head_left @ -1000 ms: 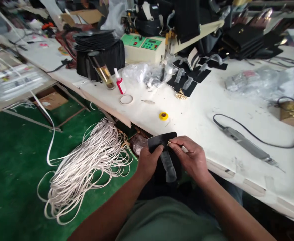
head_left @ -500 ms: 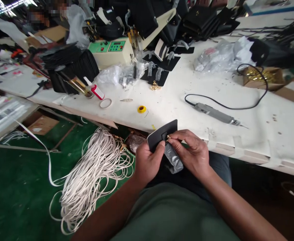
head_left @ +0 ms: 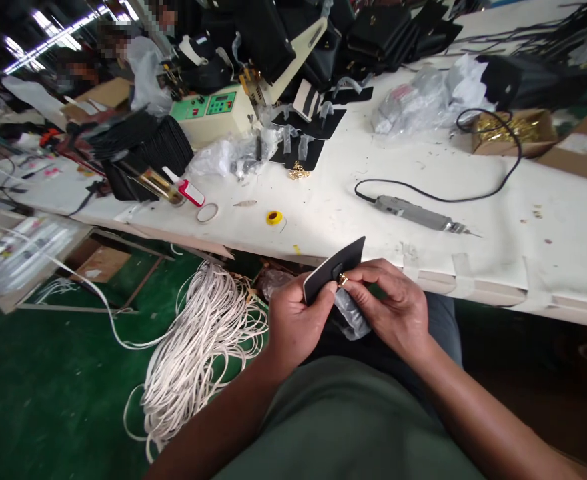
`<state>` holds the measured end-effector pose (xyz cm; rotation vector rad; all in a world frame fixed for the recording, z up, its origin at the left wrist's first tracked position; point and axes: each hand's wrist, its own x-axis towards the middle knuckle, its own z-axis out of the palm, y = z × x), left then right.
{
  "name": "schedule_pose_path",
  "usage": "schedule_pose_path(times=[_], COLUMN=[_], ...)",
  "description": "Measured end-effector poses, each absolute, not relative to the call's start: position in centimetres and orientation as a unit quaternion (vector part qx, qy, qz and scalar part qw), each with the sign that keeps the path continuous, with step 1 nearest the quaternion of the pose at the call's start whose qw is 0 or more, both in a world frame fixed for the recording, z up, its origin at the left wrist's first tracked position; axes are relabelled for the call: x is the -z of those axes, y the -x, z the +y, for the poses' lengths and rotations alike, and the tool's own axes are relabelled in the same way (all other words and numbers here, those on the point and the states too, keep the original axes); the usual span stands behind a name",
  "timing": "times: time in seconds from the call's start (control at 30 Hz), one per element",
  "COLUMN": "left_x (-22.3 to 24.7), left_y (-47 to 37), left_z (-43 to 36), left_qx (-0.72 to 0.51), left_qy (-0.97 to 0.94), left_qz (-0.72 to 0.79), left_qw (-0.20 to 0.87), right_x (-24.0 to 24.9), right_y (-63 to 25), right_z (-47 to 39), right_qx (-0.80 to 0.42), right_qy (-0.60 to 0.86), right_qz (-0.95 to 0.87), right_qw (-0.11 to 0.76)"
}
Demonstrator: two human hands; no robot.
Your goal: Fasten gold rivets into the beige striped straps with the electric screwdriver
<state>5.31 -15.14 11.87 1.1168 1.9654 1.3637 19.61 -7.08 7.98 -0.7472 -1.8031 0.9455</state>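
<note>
Left hand [head_left: 296,325]: fingers clamped on flat black leather-like panel [head_left: 325,269], before white desk [head_left: 323,208] | right hand [head_left: 397,308]: fingers pinching small gold metal fitting [head_left: 342,281] beside panel, apparently unfixed | loose gold-metal pile [head_left: 299,173] waiting on desk

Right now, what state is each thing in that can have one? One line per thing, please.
Left hand: gripping black panel
Right hand: pinching gold fitting
Black panel: held tilted
Gold fitting: at the panel; fastened or not, unclear
Grey tool: lying down, cord attached
Cardboard box: open, holding gold pieces
White cord: loosely heaped
</note>
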Motion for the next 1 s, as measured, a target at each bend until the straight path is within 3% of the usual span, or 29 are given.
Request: schedule_pose_path(times=[0.53,0.83,1.0], left_x=[-11.7,-10.8,-10.2], left_y=[-5.6,-5.9,-5.7], left_z=[-15.0,-15.1,-15.2], left_qx=[-0.476,-0.501,-0.506], left_qy=[-0.530,-0.528,-0.530], left_qz=[0.670,0.658,0.651], left_qw=[0.208,0.191,0.199], right_x=[-8.8,-8.1,-8.1], right_y=[-20.2,-18.5,-18.7], right_z=[-7.1,-8.2,-8.4], right_qx=[-0.318,-0.419,-0.353], right_qy=[0.313,0.374,0.388], right_qz=[-0.769,-0.674,-0.676], right_qw=[0.458,0.480,0.517])
